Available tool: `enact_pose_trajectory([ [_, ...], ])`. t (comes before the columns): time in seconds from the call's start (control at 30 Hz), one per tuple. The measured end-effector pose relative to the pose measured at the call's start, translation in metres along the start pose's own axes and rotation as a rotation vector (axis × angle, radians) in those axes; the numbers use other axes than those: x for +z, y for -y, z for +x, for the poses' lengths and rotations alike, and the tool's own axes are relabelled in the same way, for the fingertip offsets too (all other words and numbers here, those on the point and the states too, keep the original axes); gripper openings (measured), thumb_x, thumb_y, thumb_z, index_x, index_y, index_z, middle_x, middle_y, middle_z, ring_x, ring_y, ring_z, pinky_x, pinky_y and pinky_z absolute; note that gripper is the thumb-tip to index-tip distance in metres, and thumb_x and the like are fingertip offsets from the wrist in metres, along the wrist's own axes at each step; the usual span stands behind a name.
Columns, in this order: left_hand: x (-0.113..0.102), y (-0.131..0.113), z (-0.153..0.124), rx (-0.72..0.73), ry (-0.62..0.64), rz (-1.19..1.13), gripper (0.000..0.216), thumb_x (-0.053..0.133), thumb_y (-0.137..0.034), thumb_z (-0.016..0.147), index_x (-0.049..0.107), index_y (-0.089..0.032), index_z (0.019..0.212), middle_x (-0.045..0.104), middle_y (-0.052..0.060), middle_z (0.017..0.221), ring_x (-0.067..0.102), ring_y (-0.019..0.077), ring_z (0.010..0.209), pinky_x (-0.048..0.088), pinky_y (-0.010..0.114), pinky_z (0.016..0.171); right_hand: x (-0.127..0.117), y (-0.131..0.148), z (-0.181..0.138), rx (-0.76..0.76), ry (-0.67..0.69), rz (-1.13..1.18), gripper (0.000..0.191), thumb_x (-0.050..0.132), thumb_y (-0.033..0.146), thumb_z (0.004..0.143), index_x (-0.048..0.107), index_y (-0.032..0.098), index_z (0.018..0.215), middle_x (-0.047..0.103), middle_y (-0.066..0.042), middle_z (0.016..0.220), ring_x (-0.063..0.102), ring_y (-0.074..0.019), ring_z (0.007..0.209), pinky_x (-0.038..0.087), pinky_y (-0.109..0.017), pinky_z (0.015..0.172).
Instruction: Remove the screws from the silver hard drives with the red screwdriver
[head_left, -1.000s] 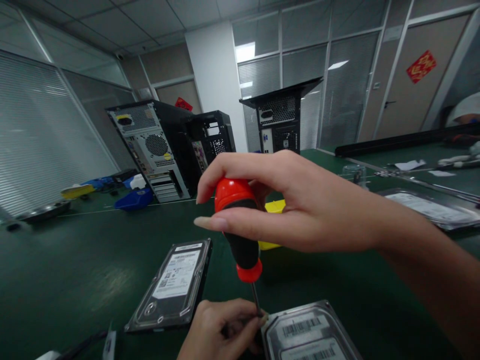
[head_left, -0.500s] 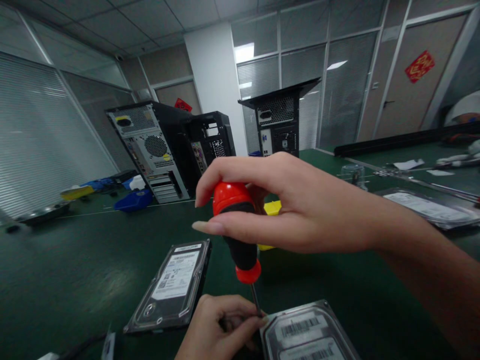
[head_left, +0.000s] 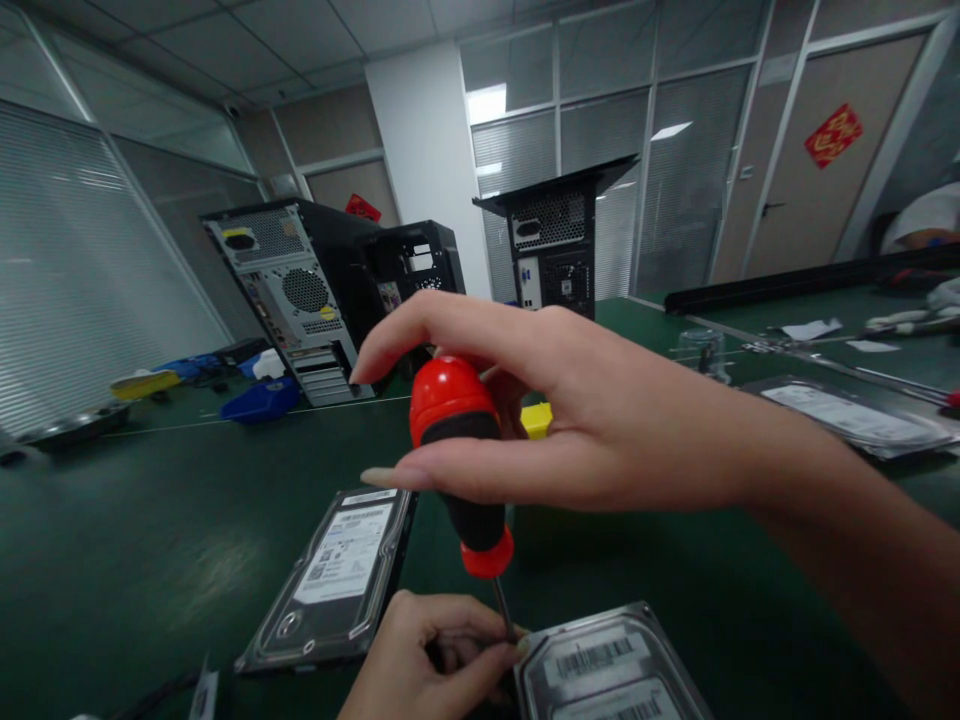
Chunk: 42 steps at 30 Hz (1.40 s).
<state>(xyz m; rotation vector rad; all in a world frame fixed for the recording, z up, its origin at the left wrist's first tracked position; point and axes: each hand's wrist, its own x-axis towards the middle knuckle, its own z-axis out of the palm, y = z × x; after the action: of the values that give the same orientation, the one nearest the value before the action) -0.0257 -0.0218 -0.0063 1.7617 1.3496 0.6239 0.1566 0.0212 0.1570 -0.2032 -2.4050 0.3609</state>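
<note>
While the left hand (head_left: 420,668) pinches the tip steady at ten o'clock on a hard drive (head_left: 609,672), the right hand (head_left: 600,425) grips the screwdriver (head_left: 448,398) upright.

Lighting is dim and cool. Ceiling panels glare in the glass partition (head_left: 491,103). The green table (head_left: 210,570) shows soft sheen. Frame edges bend. The right hand (head_left: 600,420) is sharp.

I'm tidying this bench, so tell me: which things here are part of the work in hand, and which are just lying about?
In use: screwdriver in right hand; left hand at its tip; near hard drive.
Lying about: second hard drive, yellow box, blue bin, computer towers.
</note>
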Motion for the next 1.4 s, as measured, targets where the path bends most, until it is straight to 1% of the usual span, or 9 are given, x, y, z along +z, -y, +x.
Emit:
enact_pose_trajectory([
  [0.23, 0.0002, 0.0, -0.0002, 0.028, -0.015, 0.022, 0.022, 0.063, -0.032, 0.078, 0.076, -0.015, 0.079, 0.072, 0.007, 0.055, 0.064, 0.0148, 0.047, 0.039, 0.017, 0.043, 0.0049, -0.0026, 0.0048, 0.015, 0.02, -0.05, 0.023, 0.053, 0.033, 0.087, 0.052, 0.012, 0.096, 0.055, 0.005, 0.084, 0.05, -0.0026, 0.07, 0.039, -0.014, 0.06],
  [0.47, 0.0, -0.0017, -0.0015, 0.084, -0.036, 0.103, 0.02, 0.063, -0.03, 0.079, 0.076, -0.018, 0.088, 0.073, 0.006, 0.058, 0.061, 0.0135, 0.046, 0.038, 0.016, 0.042, 0.0054, -0.0015, 0.004, 0.055, 0.038, 0.003, 0.024, 0.055, 0.032, 0.086, 0.052, 0.013, 0.101, 0.056, 0.003, 0.089, 0.052, -0.0042, 0.073, 0.042, -0.015, 0.062],
  [0.77, 0.0003, -0.0025, -0.0041, 0.063, -0.042, 0.103, 0.019, 0.063, -0.03, 0.079, 0.077, -0.017, 0.082, 0.073, 0.006, 0.055, 0.067, 0.0151, 0.048, 0.043, 0.015, 0.043, 0.0075, -0.0007, 0.0059, 0.073, 0.049, 0.043, 0.026, 0.054, 0.034, 0.086, 0.052, 0.014, 0.102, 0.056, 0.003, 0.091, 0.052, -0.0045, 0.075, 0.043, -0.014, 0.061],
  [0.9, 0.0007, -0.0027, -0.0033, 0.067, -0.06, 0.123, 0.018, 0.064, -0.029, 0.079, 0.076, -0.017, 0.081, 0.073, 0.006, 0.055, 0.067, 0.0147, 0.047, 0.043, 0.015, 0.043, 0.0069, 0.0006, 0.0046, 0.079, 0.058, 0.044, 0.029, 0.054, 0.039, 0.085, 0.052, 0.016, 0.103, 0.052, 0.005, 0.086, 0.049, -0.0026, 0.068, 0.041, -0.013, 0.056],
  [1.0, 0.0005, -0.0038, -0.0034, 0.079, -0.055, 0.134, 0.018, 0.063, -0.03, 0.08, 0.076, -0.017, 0.083, 0.073, 0.005, 0.055, 0.066, 0.0141, 0.046, 0.043, 0.015, 0.042, 0.0039, 0.0024, 0.0011, 0.089, 0.102, 0.069, 0.026, 0.049, 0.032, 0.089, 0.05, 0.017, 0.11, 0.051, 0.005, 0.084, 0.047, -0.0016, 0.064, 0.04, -0.012, 0.055],
  [1.07, 0.0005, -0.0045, -0.004, 0.079, -0.053, 0.147, 0.019, 0.063, -0.03, 0.08, 0.077, -0.017, 0.082, 0.073, 0.005, 0.055, 0.065, 0.0139, 0.046, 0.042, 0.015, 0.042, 0.0017, 0.0031, -0.0008, 0.078, 0.113, 0.062, 0.026, 0.046, 0.023, 0.09, 0.048, 0.016, 0.115, 0.053, 0.004, 0.088, 0.048, -0.0021, 0.068, 0.042, -0.012, 0.06],
  [1.13, 0.0006, -0.0045, -0.0046, 0.071, -0.057, 0.172, 0.02, 0.062, -0.031, 0.08, 0.077, -0.016, 0.082, 0.072, 0.005, 0.054, 0.063, 0.014, 0.046, 0.041, 0.016, 0.042, 0.0002, 0.0031, -0.0016, 0.071, 0.109, 0.06, 0.027, 0.046, 0.022, 0.091, 0.048, 0.015, 0.116, 0.054, 0.002, 0.093, 0.049, -0.0031, 0.072, 0.043, -0.013, 0.064],
  [1.2, 0.0008, -0.0039, -0.0049, 0.061, -0.055, 0.175, 0.022, 0.062, -0.032, 0.08, 0.077, -0.016, 0.082, 0.072, 0.006, 0.054, 0.062, 0.0141, 0.045, 0.039, 0.017, 0.041, -0.0001, 0.0028, -0.0011, 0.085, 0.115, 0.094, 0.027, 0.047, 0.027, 0.09, 0.048, 0.014, 0.115, 0.055, 0.001, 0.096, 0.051, -0.004, 0.075, 0.044, -0.014, 0.064],
  [1.4, 0.0002, -0.0033, -0.0046, 0.058, -0.05, 0.193, 0.022, 0.06, -0.031, 0.08, 0.077, -0.019, 0.084, 0.071, 0.006, 0.055, 0.054, 0.0127, 0.043, 0.032, 0.018, 0.041, 0.0014, 0.0032, 0.0014, 0.079, 0.07, 0.053, 0.023, 0.057, 0.03, 0.085, 0.052, 0.013, 0.1, 0.053, 0.004, 0.087, 0.049, -0.0032, 0.07, 0.042, -0.013, 0.056],
])
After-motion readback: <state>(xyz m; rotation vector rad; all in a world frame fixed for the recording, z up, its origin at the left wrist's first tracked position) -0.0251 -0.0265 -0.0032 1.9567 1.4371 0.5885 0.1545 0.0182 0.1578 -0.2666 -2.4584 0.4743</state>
